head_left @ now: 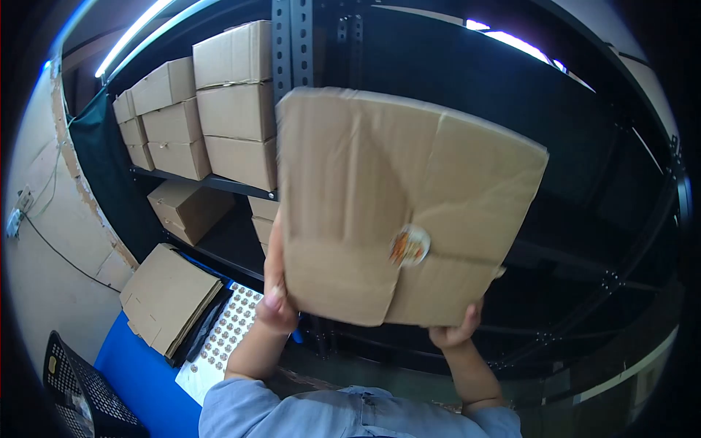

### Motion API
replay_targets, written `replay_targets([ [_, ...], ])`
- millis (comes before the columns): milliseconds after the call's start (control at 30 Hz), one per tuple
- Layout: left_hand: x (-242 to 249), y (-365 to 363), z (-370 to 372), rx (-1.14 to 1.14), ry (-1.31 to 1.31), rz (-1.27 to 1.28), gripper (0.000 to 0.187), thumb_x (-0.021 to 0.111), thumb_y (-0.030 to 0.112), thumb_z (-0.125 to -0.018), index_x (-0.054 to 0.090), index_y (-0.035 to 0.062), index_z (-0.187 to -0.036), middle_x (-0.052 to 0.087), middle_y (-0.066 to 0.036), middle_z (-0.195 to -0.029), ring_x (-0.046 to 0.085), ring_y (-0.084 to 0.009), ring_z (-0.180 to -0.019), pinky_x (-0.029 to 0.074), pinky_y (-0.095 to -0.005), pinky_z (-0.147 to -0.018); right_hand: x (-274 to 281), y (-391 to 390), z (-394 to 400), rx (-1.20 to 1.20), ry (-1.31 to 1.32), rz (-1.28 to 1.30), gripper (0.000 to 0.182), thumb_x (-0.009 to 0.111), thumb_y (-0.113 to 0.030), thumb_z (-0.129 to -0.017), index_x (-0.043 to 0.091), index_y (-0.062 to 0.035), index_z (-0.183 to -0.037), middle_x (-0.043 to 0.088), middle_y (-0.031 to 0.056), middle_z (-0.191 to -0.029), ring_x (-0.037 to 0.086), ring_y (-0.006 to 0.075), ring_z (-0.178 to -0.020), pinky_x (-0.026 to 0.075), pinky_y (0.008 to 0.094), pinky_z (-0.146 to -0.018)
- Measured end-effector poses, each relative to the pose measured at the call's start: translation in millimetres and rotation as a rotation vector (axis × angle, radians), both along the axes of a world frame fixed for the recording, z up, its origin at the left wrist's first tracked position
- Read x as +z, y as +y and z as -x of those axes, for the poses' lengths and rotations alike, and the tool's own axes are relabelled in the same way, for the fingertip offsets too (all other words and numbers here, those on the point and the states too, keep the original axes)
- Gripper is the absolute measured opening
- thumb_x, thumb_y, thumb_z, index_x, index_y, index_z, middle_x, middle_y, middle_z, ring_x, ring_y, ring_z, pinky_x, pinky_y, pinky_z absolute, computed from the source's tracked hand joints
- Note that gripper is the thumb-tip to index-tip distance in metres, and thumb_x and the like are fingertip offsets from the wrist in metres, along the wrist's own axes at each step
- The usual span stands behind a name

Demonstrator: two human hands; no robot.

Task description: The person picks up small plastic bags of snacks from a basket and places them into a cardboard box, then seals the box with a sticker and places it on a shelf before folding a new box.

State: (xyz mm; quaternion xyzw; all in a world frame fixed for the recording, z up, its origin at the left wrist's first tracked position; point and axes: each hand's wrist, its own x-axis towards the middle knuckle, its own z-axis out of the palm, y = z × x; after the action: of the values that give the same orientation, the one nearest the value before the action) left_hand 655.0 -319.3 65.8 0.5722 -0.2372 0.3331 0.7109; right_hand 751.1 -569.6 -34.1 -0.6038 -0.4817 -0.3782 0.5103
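Observation:
I hold a brown cardboard box [343, 190] up in front of me, its broad face turned toward the camera and slightly tilted. A round printed sticker [410, 245] sits on that face, where the cardboard edges meet. My left hand [277, 303] grips the box's lower left side, thumb in front and the other fingers mostly hidden behind it. At the lower right edge, my right hand [460, 330] supports the box from below with its fingers curled round the edge. The box looks a little blurred.
A black metal rack [292, 51] carries stacked cardboard boxes [234, 109] at the left. Below, flat cardboard sheets [168, 292] and a sheet of round stickers [226, 328] lie on a blue surface [139, 372]. A black perforated basket [91, 398] stands at lower left.

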Motion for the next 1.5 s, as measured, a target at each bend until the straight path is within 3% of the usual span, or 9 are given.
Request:
replay_targets([
  [100, 39, -11, -24, -0.070, -0.152, -0.069, 0.131, 0.059, 0.077, -0.066, -0.005, 0.0022, -0.153, 0.004, -0.022, -0.159, 0.011, -0.0302, -0.148, 0.010, -0.0434, -0.118, 41, 3, -4, -0.363, -0.271, -0.106, 0.062, 0.056, -0.029, -0.097, 0.027, -0.0011, -0.144, 0.039, 0.0177, -0.140, 0.047, 0.0303, -0.124, 0.041, 0.0451, -0.102],
  [200, 27, 5, -65, 0.155, -0.332, -0.449, 0.105, 0.062, 0.052, -0.072, 0.017, 0.0009, -0.152, 0.008, -0.027, -0.158, 0.011, -0.0380, -0.147, 0.013, -0.0488, -0.116, 71, 10, -6, -0.380, -0.078, -0.229, 0.049, 0.055, -0.018, -0.098, 0.036, 0.0032, -0.139, 0.046, 0.0160, -0.136, 0.052, 0.0229, -0.118, 0.044, 0.0351, -0.097],
  [367, 23, 5, -109, 0.352, -0.253, -0.495, 0.073, 0.069, 0.018, -0.083, 0.033, 0.0071, -0.145, 0.028, -0.026, -0.152, 0.030, -0.0392, -0.141, 0.026, -0.0460, -0.113, 100, 24, -32, -0.476, 0.117, -0.122, 0.040, 0.065, -0.016, -0.092, 0.054, -0.0040, -0.128, 0.062, 0.0207, -0.122, 0.063, 0.0321, -0.107, 0.053, 0.0386, -0.089],
  [533, 13, 1, -111, 0.531, -0.205, -0.537, 0.057, 0.064, 0.010, -0.089, 0.039, 0.0075, -0.140, 0.031, -0.022, -0.150, 0.032, -0.0369, -0.140, 0.026, -0.0457, -0.114, 107, 34, -47, -0.594, 0.097, -0.007, 0.044, 0.067, -0.025, -0.090, 0.052, -0.0051, -0.126, 0.057, 0.0230, -0.128, 0.057, 0.0417, -0.116, 0.049, 0.0456, -0.095],
  [633, 9, 13, -109, 0.987, -0.463, -0.630, 0.046, 0.064, 0.010, -0.087, 0.048, 0.0079, -0.131, 0.032, -0.023, -0.148, 0.027, -0.0425, -0.141, 0.024, -0.0511, -0.114, 115, 42, -57, -0.690, -0.049, 0.069, 0.048, 0.070, -0.026, -0.087, 0.048, -0.0061, -0.125, 0.045, 0.0236, -0.141, 0.039, 0.0411, -0.134, 0.038, 0.0489, -0.107],
  [767, 20, 93, -101, 1.521, -0.600, -0.502, 0.042, 0.055, 0.009, -0.085, 0.048, 0.0034, -0.126, 0.041, -0.021, -0.135, 0.038, -0.0365, -0.131, 0.031, -0.0472, -0.109, 122, 48, -65, -0.485, 0.016, 0.023, 0.043, 0.074, -0.019, -0.084, 0.050, -0.0050, -0.116, 0.050, 0.0213, -0.137, 0.048, 0.0382, -0.128, 0.040, 0.0467, -0.106],
  [1000, -5, 244, -152, 1.216, -0.019, -0.201, 0.066, 0.061, 0.034, -0.092, 0.033, -0.0022, -0.139, 0.037, -0.025, -0.139, 0.033, -0.0381, -0.134, 0.027, -0.0453, -0.112, 135, 66, -79, -0.509, 0.121, 0.086, 0.046, 0.074, -0.023, -0.084, 0.048, -0.0033, -0.116, 0.054, 0.0197, -0.133, 0.055, 0.0372, -0.121, 0.046, 0.0436, -0.100],
  [1167, -15, 256, -164, 0.963, 0.120, -0.073, 0.112, 0.077, 0.051, -0.076, 0.010, 0.0006, -0.149, 0.025, -0.029, -0.146, 0.027, -0.0383, -0.139, 0.024, -0.0461, -0.114, 138, 81, -99, -0.572, 0.118, 0.148, 0.048, 0.073, -0.027, -0.083, 0.048, -0.0014, -0.116, 0.058, 0.0161, -0.122, 0.058, 0.0364, -0.112, 0.050, 0.0428, -0.092],
  [1500, -2, 242, -167, 1.065, 0.281, -0.206, 0.124, 0.083, 0.058, -0.065, 0.011, 0.0036, -0.150, 0.020, -0.026, -0.143, 0.025, -0.0402, -0.137, 0.026, -0.0486, -0.114, 139, 89, -109, -0.585, 0.132, 0.168, 0.047, 0.071, -0.030, -0.085, 0.049, -0.0018, -0.115, 0.057, 0.0161, -0.123, 0.060, 0.0379, -0.109, 0.051, 0.0435, -0.089],
])
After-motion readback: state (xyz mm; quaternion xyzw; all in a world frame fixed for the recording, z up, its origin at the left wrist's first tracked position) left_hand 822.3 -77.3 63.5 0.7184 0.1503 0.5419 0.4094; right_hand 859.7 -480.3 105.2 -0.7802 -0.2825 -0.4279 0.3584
